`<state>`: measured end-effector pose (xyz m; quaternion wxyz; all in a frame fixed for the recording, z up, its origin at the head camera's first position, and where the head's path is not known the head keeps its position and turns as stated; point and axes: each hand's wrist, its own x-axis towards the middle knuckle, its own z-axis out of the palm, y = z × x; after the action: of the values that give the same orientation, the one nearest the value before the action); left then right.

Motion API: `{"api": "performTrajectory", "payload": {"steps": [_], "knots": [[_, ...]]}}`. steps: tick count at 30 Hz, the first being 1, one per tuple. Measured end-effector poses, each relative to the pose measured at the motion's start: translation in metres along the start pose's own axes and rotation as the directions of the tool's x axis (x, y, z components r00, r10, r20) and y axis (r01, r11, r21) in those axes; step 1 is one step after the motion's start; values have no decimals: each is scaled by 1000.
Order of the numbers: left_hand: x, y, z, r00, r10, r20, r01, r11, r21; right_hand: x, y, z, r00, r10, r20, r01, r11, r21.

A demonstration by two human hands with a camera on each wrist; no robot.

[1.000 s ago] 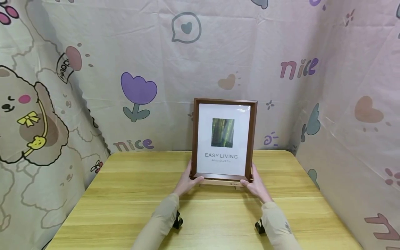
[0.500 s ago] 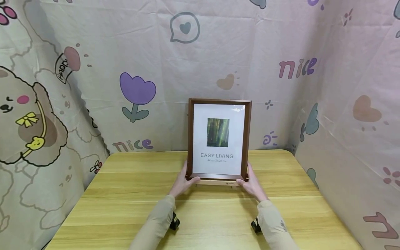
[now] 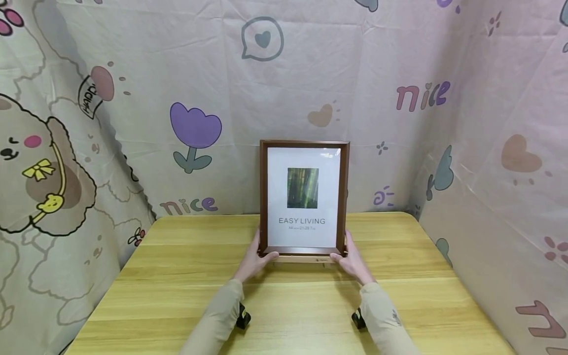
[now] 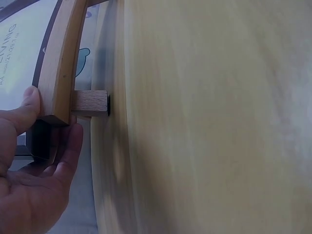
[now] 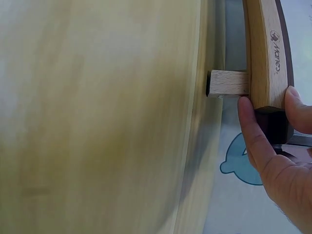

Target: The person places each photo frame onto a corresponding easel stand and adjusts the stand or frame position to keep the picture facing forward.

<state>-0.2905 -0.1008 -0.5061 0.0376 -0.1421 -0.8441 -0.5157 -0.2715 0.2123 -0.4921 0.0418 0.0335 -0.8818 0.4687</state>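
Note:
A brown picture frame (image 3: 264,197) stands upright on a light wooden easel (image 3: 303,259), at the far middle of the table. Its white insert (image 3: 301,234) reads "EASY LIVING" under a small bamboo picture. My left hand (image 3: 254,262) grips the lower left corner, thumb in front where frame and easel ledge meet, fingers behind and under. At the lower right corner my right hand (image 3: 355,261) holds on the same way. The left wrist view shows the ledge (image 4: 61,63) and a short easel leg (image 4: 91,102); another leg (image 5: 228,83) shows in the right wrist view.
The wood-grain table (image 3: 177,291) reaches back to a patterned cloth backdrop (image 3: 275,98), close behind the frame. Cloth also hangs along the left and right sides. A small black camera (image 3: 243,316) sits at the left wrist, another (image 3: 358,319) at the right.
The picture frame and easel have slid a little to the left, both hands moving along with them. The frame now faces more squarely forward, and both hands keep their grip.

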Motion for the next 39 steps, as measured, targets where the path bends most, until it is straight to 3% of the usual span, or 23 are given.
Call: {"api": "performTrajectory", "payload": {"steps": [7,15,25,39], "knots": [[-3,-3,-5,1000,-9,-19,9,999,32,1,-4,6,1000,-29,-2,29,999,38],[-7,-3,-10,1000,1,-28,0,1000,29,3,-9,12,1000,8,15,-9,999,47],[-9,-4,-16,999,-26,-36,27,1000,8,5,-11,16,1000,-2,26,2,1000,6],[-15,-6,-21,999,-5,-54,5,1000,5,7,-15,22,1000,-2,28,2,1000,0]]}}
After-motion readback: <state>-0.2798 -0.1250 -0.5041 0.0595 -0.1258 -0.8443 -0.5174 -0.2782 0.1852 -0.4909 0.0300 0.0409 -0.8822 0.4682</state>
